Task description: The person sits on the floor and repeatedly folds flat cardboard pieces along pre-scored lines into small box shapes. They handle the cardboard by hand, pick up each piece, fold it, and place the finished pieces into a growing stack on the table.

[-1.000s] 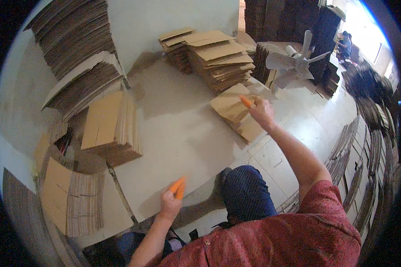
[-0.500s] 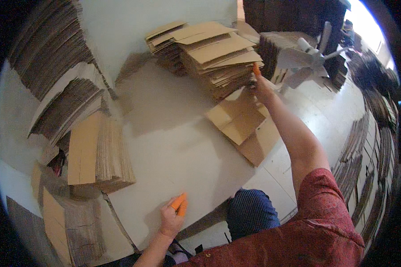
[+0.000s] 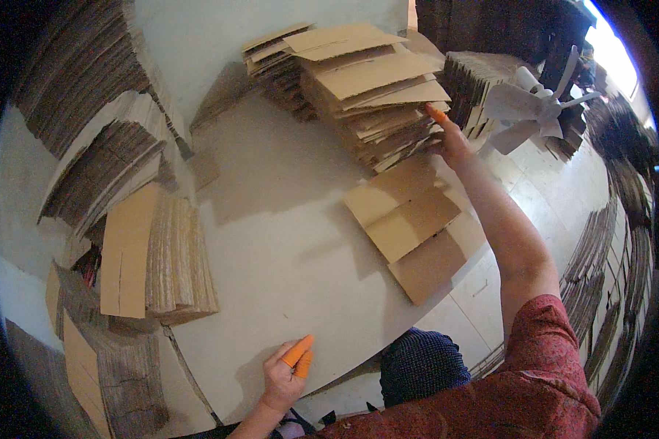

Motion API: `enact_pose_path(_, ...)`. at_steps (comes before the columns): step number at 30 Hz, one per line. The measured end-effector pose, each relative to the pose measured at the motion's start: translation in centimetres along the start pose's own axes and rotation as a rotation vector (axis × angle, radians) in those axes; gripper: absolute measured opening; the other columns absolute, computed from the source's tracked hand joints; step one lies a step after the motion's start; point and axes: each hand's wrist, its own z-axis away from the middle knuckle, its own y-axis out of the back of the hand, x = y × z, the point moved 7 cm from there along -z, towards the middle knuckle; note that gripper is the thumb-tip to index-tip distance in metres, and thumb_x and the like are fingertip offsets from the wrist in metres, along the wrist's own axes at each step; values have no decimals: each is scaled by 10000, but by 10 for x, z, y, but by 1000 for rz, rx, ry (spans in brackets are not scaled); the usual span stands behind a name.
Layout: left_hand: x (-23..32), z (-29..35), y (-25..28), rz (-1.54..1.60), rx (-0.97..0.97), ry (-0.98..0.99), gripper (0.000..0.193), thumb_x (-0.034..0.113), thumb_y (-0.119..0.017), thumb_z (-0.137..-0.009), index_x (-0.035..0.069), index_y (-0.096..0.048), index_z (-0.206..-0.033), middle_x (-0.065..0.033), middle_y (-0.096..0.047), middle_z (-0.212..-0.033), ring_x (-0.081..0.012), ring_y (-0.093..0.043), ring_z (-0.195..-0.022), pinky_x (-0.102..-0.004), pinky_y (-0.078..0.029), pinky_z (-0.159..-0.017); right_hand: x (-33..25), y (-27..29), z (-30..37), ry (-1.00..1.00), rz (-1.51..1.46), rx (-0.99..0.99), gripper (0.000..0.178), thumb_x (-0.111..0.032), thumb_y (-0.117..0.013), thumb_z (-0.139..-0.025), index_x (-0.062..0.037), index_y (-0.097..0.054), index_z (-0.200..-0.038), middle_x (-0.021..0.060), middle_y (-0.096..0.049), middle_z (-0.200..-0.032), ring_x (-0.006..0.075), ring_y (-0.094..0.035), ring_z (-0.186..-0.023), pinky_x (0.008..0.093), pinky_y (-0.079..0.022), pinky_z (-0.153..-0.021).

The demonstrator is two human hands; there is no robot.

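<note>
Far L is a brown cardboard pile, then a cardboard bundle standing on edge on the white counter. Next over, the left hand is down near the front edge, fingers loosely curled, orange covers on two of them, nothing in it afaict. Back, R of center, is the tall cardboard stack, kinda messy, w/ flat cardboard pcs overlapping just in front. The right hand is up at that stack's R side, one orange-covered finger by the upper sheets; other fingers mostly hidden so idk if it's gripping. White fan just past it, more piles far R.
</note>
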Motion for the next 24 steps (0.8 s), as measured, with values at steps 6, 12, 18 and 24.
enact_pose_path(6, -4, 3, -1, 56, 26, 39, 233, -4, -621, -769, 9, -628, -1001, -122, -623, -853, -199, -601, -696, -271, -483, -617, -4, -14, -9, 52, -9, -11, 658, -599, -459, -794, -196, -406, -1312, 45, -403, -1273, 237, -429, -1058, 395, -343, -901)
enact_pose_path(12, 6, -3, 0, -5, -3, 36, 232, -3, -617, -773, 10, -628, -1004, -118, -627, -861, -196, -603, -713, -267, -482, -637, -7, -15, -24, 66, -50, 60, 659, -594, -461, -798, -211, -395, -1330, 35, -335, -1380, 256, -296, -1234, 492, -241, -959)
enact_pose_path(18, 1, 2, 2, 6, 39, 47, 220, -12, -615, -768, 5, -631, -988, -126, -632, -878, -207, -614, -739, -268, -489, -663, -11, -30, -10, 93, -236, 41, 686, -591, -482, -803, -170, -383, -1336, 45, -341, -1383, 252, -309, -1247, 525, -225, -980)
enact_pose_path(24, -2, 3, 1, -35, 34, 42, 219, -20, -610, -769, 6, -631, -985, -129, -634, -888, -208, -616, -743, -268, -491, -671, -18, -82, 21, 64, -415, -24, 663, -537, -551, -804, -96, -412, -1279, 75, -468, -1266, 258, -443, -1144, 471, -378, -899)
